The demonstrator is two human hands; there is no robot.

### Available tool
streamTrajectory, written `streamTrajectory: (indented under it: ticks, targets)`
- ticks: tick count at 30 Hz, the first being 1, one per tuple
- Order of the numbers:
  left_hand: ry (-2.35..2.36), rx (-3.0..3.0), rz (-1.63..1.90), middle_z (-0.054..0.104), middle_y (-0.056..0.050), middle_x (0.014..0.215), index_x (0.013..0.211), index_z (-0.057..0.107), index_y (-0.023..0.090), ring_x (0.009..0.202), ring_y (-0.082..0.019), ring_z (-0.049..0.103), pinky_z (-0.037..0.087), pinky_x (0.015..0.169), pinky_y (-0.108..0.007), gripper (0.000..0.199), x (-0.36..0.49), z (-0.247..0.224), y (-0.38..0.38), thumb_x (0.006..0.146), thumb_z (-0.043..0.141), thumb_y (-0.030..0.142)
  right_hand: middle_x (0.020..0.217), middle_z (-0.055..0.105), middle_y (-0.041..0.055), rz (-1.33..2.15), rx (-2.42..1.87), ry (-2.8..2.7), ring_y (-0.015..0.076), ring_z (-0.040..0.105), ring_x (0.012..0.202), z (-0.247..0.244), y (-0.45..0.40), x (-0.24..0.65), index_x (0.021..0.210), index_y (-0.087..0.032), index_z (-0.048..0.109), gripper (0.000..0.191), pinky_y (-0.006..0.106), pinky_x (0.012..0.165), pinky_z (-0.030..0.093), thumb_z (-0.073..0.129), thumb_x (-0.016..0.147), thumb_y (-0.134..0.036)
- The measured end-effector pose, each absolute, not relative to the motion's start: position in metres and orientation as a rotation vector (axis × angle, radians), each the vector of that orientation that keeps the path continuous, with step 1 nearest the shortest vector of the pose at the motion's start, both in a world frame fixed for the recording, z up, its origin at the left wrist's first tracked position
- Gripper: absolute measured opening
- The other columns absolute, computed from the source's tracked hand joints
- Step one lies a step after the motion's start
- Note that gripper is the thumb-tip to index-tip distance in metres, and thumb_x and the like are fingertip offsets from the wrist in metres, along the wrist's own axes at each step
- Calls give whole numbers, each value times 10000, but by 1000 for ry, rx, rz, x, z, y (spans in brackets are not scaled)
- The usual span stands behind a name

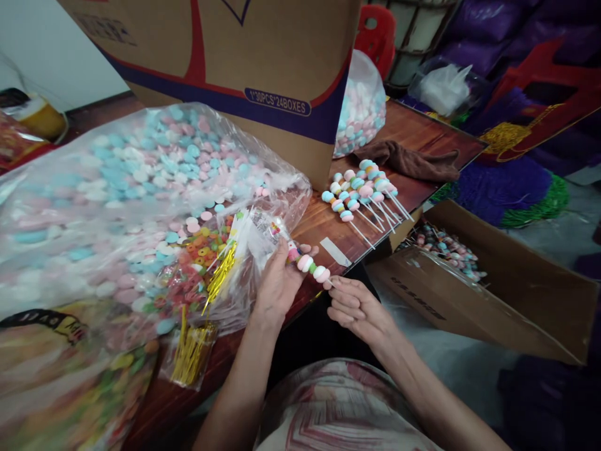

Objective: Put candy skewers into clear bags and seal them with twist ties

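A marshmallow skewer (pixel 313 267) with pink-and-white marshmallows and a green gummy ring lies slanted between my hands. My right hand (pixel 354 305) is closed on its white stick at the lower end. My left hand (pixel 280 275) is closed around the other end, where a small clear printed bag (pixel 278 228) shows above the fingers. How far the skewer sits inside this bag I cannot make out. Several finished marshmallow skewers (pixel 360 188) lie on the table to the right, sticks towards me.
A large clear bag of pastel marshmallows (pixel 154 156) covers the table's left. Gummy rings (pixel 200 254) and gold twist ties (pixel 221 275) lie beside my left hand. A big carton (pixel 225 75) stands behind; an open box (pixel 451 300) with skewers is at right. A brown cloth (pixel 408 160) lies at the back.
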State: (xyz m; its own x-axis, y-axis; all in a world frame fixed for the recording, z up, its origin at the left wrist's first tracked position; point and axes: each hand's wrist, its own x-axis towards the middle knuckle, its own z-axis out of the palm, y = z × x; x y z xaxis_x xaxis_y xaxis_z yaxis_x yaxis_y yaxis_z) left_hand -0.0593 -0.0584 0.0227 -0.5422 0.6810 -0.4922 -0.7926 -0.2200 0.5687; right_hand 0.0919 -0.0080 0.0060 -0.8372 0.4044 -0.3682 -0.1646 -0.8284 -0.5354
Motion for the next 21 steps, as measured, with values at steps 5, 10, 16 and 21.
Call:
streamTrajectory:
  ticks: [5, 10, 16, 21]
  targets:
    - [1020, -94, 1901, 709, -77, 821, 800, 650, 128, 901, -217, 713, 551, 738, -295, 298, -53, 24, -58, 881, 686, 413, 491, 205, -139, 2727, -675, -567, 36, 14, 406, 3, -18, 88, 754, -147, 614, 200, 168, 371, 166, 779, 787, -256]
    - [1116, 38, 1850, 734, -94, 895, 831, 668, 144, 930, -219, 706, 522, 658, -256, 331, -46, 22, -59, 875, 672, 472, 452, 320, -108, 2464, -785, -937, 49, 158, 398, 3, -34, 78, 798, -152, 651, 231, 197, 409, 192, 730, 871, -357]
    - [1128, 57, 1803, 753, -111, 938, 854, 657, 142, 999, -244, 710, 539, 769, -290, 336, -45, 24, -60, 864, 685, 476, 550, 452, -49, 1774, -806, -1649, 90, 386, 492, 8, -31, 81, 868, -162, 697, 199, 231, 493, 292, 617, 955, -323]
    - [1044, 64, 1797, 746, -140, 1063, 947, 657, 141, 1050, -270, 706, 543, 871, -347, 379, -60, 34, -61, 867, 668, 512, 480, 395, -77, 2089, -767, -1347, 66, 308, 428, 7, -22, 85, 869, -153, 703, 188, 220, 456, 237, 660, 944, -320]
